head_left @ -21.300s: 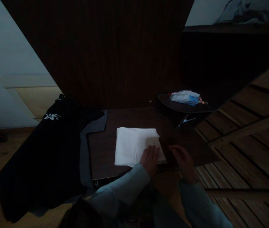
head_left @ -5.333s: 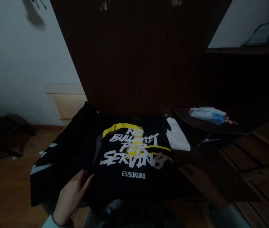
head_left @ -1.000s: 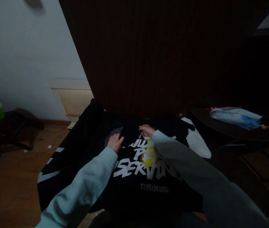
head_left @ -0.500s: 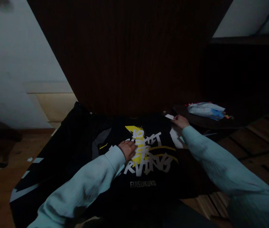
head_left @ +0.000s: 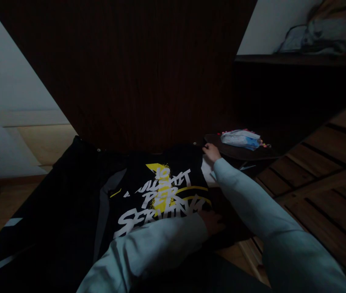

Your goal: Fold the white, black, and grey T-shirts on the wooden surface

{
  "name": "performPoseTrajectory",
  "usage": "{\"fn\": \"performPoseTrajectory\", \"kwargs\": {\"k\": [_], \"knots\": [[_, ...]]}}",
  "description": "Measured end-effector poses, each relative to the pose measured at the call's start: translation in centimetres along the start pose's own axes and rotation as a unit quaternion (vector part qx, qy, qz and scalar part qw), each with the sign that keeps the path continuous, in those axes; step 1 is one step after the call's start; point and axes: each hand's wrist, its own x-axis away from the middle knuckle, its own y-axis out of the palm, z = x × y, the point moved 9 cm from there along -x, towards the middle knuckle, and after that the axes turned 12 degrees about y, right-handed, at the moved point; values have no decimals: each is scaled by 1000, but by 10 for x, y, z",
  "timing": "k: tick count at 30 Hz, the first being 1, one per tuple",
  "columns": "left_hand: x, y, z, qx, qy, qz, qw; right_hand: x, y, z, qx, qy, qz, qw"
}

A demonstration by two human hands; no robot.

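Note:
A black T-shirt (head_left: 160,179) with white and yellow lettering lies spread on a low dark table. My right hand (head_left: 212,152) is at the shirt's far right corner, fingers curled on the fabric edge. At the near right edge of the shirt, my left hand (head_left: 212,223) lies low on the cloth, fingers seemingly flat in the dim light. A folded white cloth (head_left: 207,171) peeks out from under the shirt beside my right forearm.
Another black garment (head_left: 51,207) with white stripes and a grey piece (head_left: 103,205) hang off the table's left side. A plastic packet (head_left: 241,138) sits on a small round dark table (head_left: 236,151) at the right. A dark wooden panel (head_left: 130,73) rises behind; wooden slats (head_left: 319,171) run at the right.
My left hand slid from the middle of the print to the shirt's near right edge. My right hand stayed at the far right corner. The view swung right.

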Motion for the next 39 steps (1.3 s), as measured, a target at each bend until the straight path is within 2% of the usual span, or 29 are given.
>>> {"fn": "performPoseTrajectory", "kwargs": {"k": [4, 7, 10, 12, 13, 14, 15, 17, 18, 19, 20, 21, 23, 25, 27, 29, 32, 35, 39], "knots": [[-7, 9, 8, -3, -19, -55, 998, -11, -17, -7, 14, 12, 16, 1000], [-8, -3, 19, 14, -10, -92, 996, -20, -28, -9, 39, 21, 13, 999], [-1, -25, 33, 46, 22, -59, 997, -19, -39, -24, 61, 26, 23, 998], [8, -33, 39, 72, 31, -27, 997, -10, -41, -47, 56, 5, 25, 998], [14, -33, 40, 83, 30, -15, 996, -2, -37, -62, 36, -21, 1, 999], [20, -31, 41, 96, 27, -7, 995, 7, -27, -79, 4, -56, -50, 997], [26, -28, 43, 110, 26, 1, 994, 19, -14, -97, -39, -99, -127, 986], [37, -22, 45, 139, 27, 15, 990, 48, 11, -127, -129, -174, -300, 929], [43, -20, 46, 150, 27, 22, 988, 59, 18, -135, -160, -193, -355, 900], [48, -20, 45, 156, 25, 28, 987, 64, 20, -137, -178, -200, -373, 888], [54, -21, 43, 158, 22, 28, 987, 63, 20, -134, -180, -199, -356, 895], [59, -23, 38, 156, 10, 20, 988, 59, 16, -127, -167, -195, -313, 914], [74, -31, 17, 146, -36, -13, 989, 55, 9, -107, -111, -197, -215, 950], [94, -48, -23, 143, -134, -17, 980, 65, 11, -88, -54, -222, -172, 958], [121, -73, -78, 146, -267, 40, 952, 88, 22, -72, -6, -254, -169, 952], [145, -92, -130, 126, -360, 87, 920, 115, 35, -61, 44, -293, -156, 942], [172, -99, -196, 106, -471, 128, 866, 147, 52, -58, 119, -343, -113, 925], [180, -90, -234, 110, -531, 142, 828, 160, 64, -64, 181, -362, -84, 910], [181, -85, -251, 117, -553, 158, 810, 157, 63, -76, 208, -354, -62, 910]]}}
